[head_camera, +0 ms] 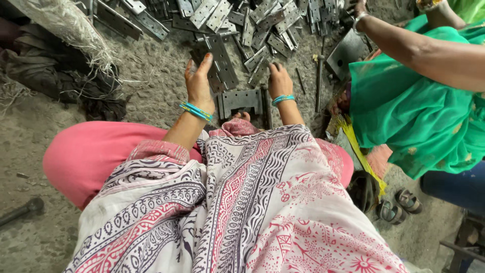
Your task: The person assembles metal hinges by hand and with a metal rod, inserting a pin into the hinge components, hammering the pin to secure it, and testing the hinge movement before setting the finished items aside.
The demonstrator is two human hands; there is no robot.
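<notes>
The fingers of the left hand [198,83] are stretched out and a little spread, holding nothing; the index fingertip reaches the lower edge of a dark grey steel hinge plate with punched holes [222,63] that lies flat on the ground. I cannot tell if the tip really touches it. The right hand [279,80] is turned palm down with its fingers curled toward the loose heap of grey metal hinge leaves [262,20]. The fingertips are hidden behind the knuckles, so whether they grip a piece cannot be told.

Between the two wrists (each wears thin turquoise bangles [196,111]) stands a dark metal block with notches on its top edge [241,101], just in front of the knees. Its lower part is covered by the patterned white and pink cloth [252,202] over the lap.

At the right, another person in a green garment [414,111] stretches an arm over the heap; that hand is partly cut by the top edge. A pale fibre sack [65,25] lies at the upper left, also cut off, on the rough grey floor [151,86].
</notes>
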